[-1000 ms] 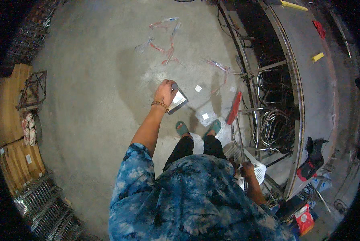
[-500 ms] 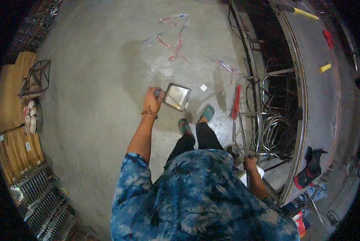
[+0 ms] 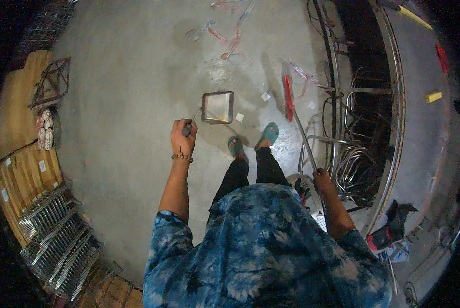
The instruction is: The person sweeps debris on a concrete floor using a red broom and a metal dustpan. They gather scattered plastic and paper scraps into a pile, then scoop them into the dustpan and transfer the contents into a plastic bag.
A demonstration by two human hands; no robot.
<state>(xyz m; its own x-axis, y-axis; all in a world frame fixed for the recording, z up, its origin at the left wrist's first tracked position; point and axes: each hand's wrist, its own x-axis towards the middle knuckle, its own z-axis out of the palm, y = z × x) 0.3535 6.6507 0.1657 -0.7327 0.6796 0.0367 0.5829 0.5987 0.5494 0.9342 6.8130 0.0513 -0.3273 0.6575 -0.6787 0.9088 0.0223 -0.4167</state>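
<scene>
My left hand (image 3: 183, 134) is closed around the dark grip of a dustpan (image 3: 218, 108), a square metal pan with a dark rim, joined to the grip by a thin rod. The pan is at floor level in front of my feet; whether it touches the floor I cannot tell. My right hand (image 3: 321, 179) grips the long metal stick of a broom (image 3: 304, 133). Its narrow red head (image 3: 288, 97) points away from me, right of the pan. Between pan and broom head lie small white paper squares (image 3: 265, 96).
Crumpled red and clear plastic strips (image 3: 233, 43) lie ahead on the floor. A metal-edged rack holding bent tubing (image 3: 356, 167) runs along my right. Cardboard (image 3: 22, 115), stacked metal frames (image 3: 60, 226) and a bundle of white-and-red rolls (image 3: 45, 131) line the left.
The broom head has swung left and forward, away from the rack. The dustpan has shifted left, and a white square beside it now shows fully. My right arm reaches farther forward.
</scene>
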